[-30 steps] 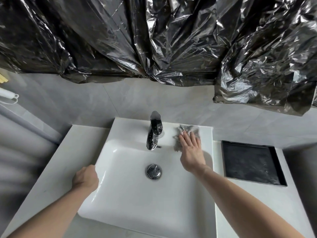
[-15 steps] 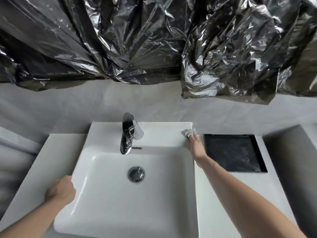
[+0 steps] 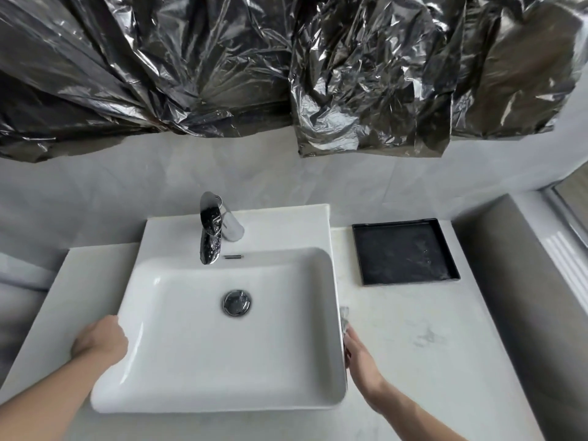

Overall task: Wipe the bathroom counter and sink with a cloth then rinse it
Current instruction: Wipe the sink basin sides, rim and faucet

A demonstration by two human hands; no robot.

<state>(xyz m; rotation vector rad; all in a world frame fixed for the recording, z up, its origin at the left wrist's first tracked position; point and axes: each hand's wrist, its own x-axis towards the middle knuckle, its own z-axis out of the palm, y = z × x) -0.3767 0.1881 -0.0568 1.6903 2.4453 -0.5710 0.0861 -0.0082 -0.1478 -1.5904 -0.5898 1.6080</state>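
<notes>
Right hand (image 3: 358, 351) low against the sink's (image 3: 203, 370) outer right wall, pressing the cloth (image 3: 344, 315); only a grey scrap shows just beyond its fingertips, grip on it hidden, cannot tell. Left hand (image 3: 101, 343) curled over the sink's left rim, bracing. Wiping under way, judged mid-task: counter (image 3: 423, 361) right of that hand shows faint smudges, the black tray (image 3: 404, 253) beyond it stands unmoved. Faucet (image 3: 210, 233) off, basin dry-looking; rinse not yet begun.
</notes>
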